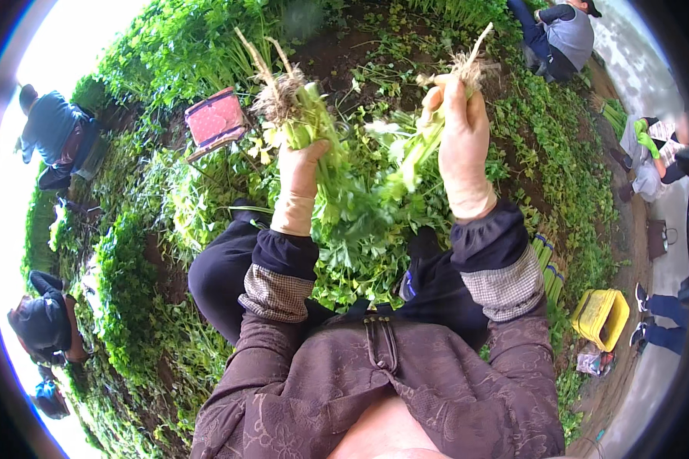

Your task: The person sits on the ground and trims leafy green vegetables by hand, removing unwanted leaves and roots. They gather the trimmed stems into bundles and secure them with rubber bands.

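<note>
My left hand (297,181), in a thin pale glove, grips a bunch of celery (327,155) with its roots turned up. Brown fibrous roots (278,97) rise above that fist, and the leaves hang down between my arms. My right hand (462,135), gloved as well, is closed around a smaller celery plant (419,149) near its root end. One long pale root sticks up past those fingers, while the leafy end slants down toward the left bunch. Below both hands, loose celery leaves (353,261) cover the ground between my knees. Whether the two leafy ends touch is unclear.
Beyond my left hand stands a small red-topped stool (213,117). Tied celery bundles (548,264) lie by my right elbow, near a yellow bucket (600,318). Standing celery (172,57) grows at upper left. Several people crouch or stand around the edges, including one person (568,37) at upper right.
</note>
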`<move>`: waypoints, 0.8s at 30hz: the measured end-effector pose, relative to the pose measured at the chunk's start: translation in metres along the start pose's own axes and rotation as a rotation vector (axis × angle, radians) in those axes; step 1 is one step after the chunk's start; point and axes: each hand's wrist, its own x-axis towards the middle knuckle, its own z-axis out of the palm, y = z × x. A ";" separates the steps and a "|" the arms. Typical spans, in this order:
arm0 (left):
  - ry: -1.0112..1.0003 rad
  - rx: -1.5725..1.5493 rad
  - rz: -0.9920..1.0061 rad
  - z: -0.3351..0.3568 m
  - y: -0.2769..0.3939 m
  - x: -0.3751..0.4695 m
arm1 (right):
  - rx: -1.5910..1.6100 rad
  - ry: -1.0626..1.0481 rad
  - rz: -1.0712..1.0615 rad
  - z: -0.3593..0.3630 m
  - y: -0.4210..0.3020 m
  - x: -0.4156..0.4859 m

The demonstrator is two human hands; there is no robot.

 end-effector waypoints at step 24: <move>-0.317 -0.154 -0.336 0.044 0.010 -0.039 | 0.103 -0.042 0.299 0.001 0.033 -0.004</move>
